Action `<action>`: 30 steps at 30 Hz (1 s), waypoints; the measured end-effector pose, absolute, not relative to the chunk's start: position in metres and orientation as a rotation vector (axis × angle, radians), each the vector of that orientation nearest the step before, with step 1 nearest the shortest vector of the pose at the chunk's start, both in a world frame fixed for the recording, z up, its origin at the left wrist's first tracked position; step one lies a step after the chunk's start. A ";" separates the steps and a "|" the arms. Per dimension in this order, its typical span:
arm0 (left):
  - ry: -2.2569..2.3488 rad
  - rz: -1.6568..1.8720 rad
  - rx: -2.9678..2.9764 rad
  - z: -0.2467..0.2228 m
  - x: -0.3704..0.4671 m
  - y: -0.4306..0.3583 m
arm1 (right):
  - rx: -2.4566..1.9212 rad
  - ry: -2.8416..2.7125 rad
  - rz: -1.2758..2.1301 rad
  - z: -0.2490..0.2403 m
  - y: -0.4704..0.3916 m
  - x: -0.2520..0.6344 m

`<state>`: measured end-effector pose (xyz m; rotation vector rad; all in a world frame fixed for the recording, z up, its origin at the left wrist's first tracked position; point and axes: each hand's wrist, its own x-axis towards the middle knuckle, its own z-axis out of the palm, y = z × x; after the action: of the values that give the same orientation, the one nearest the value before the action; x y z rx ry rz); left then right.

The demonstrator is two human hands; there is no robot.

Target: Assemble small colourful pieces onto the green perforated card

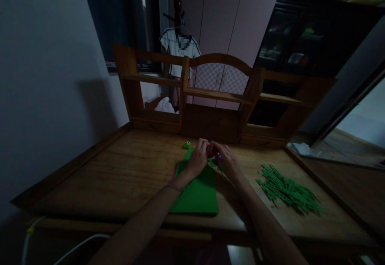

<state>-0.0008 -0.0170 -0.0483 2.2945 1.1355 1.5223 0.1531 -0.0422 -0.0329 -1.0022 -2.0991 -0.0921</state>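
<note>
Close together above the far end of a green sheet stack (197,195), my left hand (199,157) and my right hand (227,161) have their fingertips drawn in. Both are closed around a small red object (213,152), mostly hidden by the fingers, so its kind does not show. A bit of purple (219,156) peeks out by my right fingers. Thin green scraps (214,163) lie on the table just below the hands. Beyond my left hand are a smaller green piece (188,154) and a little green item with a white eye-like spot (187,145).
A heap of cut green strips (287,189) lies to the right on the wooden table (120,172). Along the back edge stands a wooden shelf unit (210,122). A white cable (87,239) hangs at the front left, and a wall borders the left side.
</note>
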 end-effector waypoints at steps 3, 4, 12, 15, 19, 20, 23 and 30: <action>1.125 1.537 2.271 -0.049 0.000 -0.017 | -1.010 -2.086 -0.088 -0.033 -0.042 0.152; 1.125 1.541 2.263 -0.049 0.000 -0.017 | -1.015 -2.084 -0.086 -0.033 -0.042 0.152; 1.184 1.607 2.165 -0.044 0.000 -0.018 | -1.048 -2.052 -0.041 -0.034 -0.043 0.151; 1.180 1.640 2.127 -0.045 -0.001 -0.016 | -1.048 -2.033 -0.015 -0.036 -0.043 0.152; 1.160 1.665 2.112 -0.047 0.000 -0.014 | -1.056 -2.006 0.011 -0.036 -0.042 0.152; 1.160 1.667 2.108 -0.047 0.000 -0.014 | -1.065 -1.981 0.021 -0.037 -0.041 0.152; 1.161 1.674 2.093 -0.049 0.001 -0.013 | -1.109 -1.836 0.075 -0.038 -0.040 0.153; 1.182 1.585 2.099 -0.053 0.001 -0.010 | -1.198 -1.523 0.152 -0.041 -0.034 0.161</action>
<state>0.0008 -0.0105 -0.0531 2.0985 1.1815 1.5855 0.1606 -0.0342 -0.0410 -1.1977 -1.5232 0.1525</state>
